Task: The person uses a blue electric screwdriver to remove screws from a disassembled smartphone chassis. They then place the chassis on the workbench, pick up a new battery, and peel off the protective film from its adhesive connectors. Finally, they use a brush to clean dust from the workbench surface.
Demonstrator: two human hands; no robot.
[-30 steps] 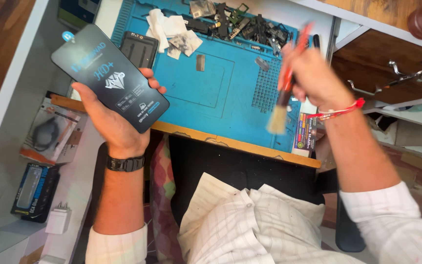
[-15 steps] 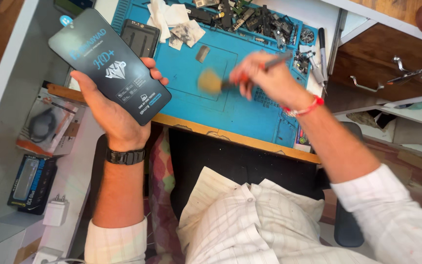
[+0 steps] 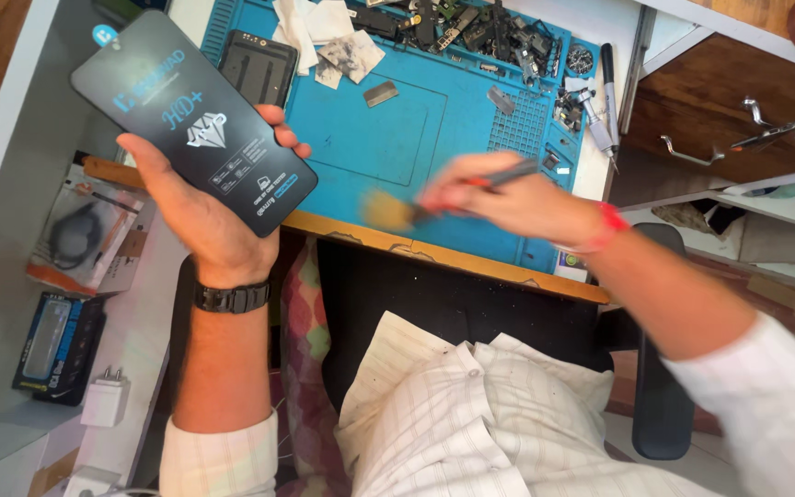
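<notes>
My left hand holds up a flat black screen-protector packet with light printing, above the left end of the blue work mat. A black watch sits on that wrist. My right hand, blurred by motion, grips a brush with a grey and red handle; its pale bristles are over the mat's near edge. A red band circles the right wrist. A dark phone lies face down on the mat just behind the packet.
Torn tissues, small phone parts and pens crowd the mat's far edge. A wooden drawer with metal handles is at right. Boxed accessories and a white charger plug lie on the left shelf.
My right hand has swung the brush from upright at the mat's right side leftward and down across the mat to its near edge. The packet has stayed raised in the left hand.
</notes>
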